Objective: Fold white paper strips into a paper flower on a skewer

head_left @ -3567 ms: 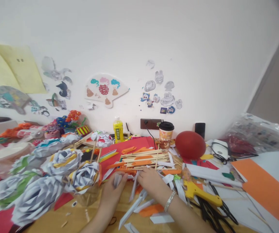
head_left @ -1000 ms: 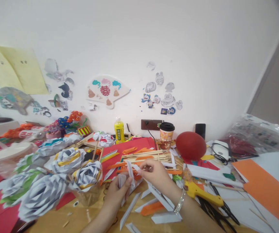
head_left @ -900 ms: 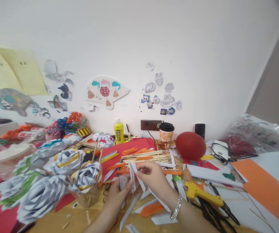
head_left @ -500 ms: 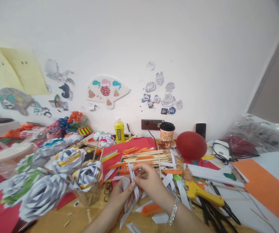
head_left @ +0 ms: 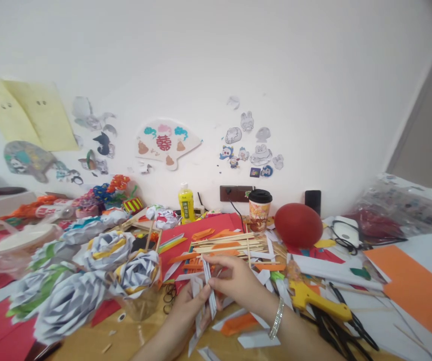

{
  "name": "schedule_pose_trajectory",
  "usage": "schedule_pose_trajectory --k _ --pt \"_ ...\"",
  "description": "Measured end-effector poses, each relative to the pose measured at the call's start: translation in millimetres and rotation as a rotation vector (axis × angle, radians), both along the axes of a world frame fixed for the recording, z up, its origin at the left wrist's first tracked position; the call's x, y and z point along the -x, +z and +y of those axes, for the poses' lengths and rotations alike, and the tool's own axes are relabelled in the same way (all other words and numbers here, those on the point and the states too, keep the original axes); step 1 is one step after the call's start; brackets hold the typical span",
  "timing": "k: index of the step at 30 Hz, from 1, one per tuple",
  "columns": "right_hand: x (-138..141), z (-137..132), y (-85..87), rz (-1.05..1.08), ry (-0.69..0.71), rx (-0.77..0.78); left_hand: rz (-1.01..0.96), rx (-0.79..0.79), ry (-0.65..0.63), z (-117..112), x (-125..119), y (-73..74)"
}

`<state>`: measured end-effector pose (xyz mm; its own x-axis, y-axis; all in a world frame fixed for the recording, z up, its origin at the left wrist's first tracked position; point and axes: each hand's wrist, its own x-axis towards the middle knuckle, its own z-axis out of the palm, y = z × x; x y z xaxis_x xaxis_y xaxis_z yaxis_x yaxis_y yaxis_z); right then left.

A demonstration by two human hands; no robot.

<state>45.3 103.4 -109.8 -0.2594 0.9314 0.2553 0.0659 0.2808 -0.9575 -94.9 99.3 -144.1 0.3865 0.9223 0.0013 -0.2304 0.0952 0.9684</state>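
Note:
Several folded white paper strips (head_left: 209, 286) are held upright between my two hands, just above the near part of the table. My left hand (head_left: 191, 306) is closed round their lower part, thumb on the front. With its thumb and fingers, my right hand (head_left: 231, 276) pinches the upper right side of the same strips. A silvery bracelet (head_left: 276, 318) circles my right wrist. Beneath the hands lie loose folded white strips (head_left: 257, 339) and an orange strip (head_left: 238, 323). Parts of the held strips are hidden by my fingers.
White paper flowers (head_left: 71, 303) crowd the left side. Behind the hands lie thin wooden sticks (head_left: 234, 241). To the right are a yellow glue gun (head_left: 317, 301), black scissors (head_left: 336, 333) and a red balloon (head_left: 298, 224). A coffee cup (head_left: 260, 208) and yellow bottle (head_left: 186, 203) stand near the wall.
My fingers have shifted slightly on the folded strips, which stand a little more upright. The whole view has moved slightly; nothing has been let go.

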Motion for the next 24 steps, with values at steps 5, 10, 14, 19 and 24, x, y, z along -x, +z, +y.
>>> schedule_pose_trajectory --k 5,10,14,19,24 --pt "1 -2 -0.7 0.006 0.055 0.063 -0.047 0.004 -0.05 -1 -1 2.5" --pt "1 -2 1.2 0.002 0.032 0.006 -0.064 -0.005 -0.087 2 1 -1.3" --pt "2 0 3.6 0.112 0.012 0.001 -0.051 0.008 -0.13 2 1 -1.6" --pt "1 -2 3.7 0.116 -0.02 0.115 -0.064 0.046 -0.127 -3 -1 3.3" --pt "3 26 20.2 -0.144 -0.049 -0.061 -0.055 0.112 0.038 6 -2 -6.0"
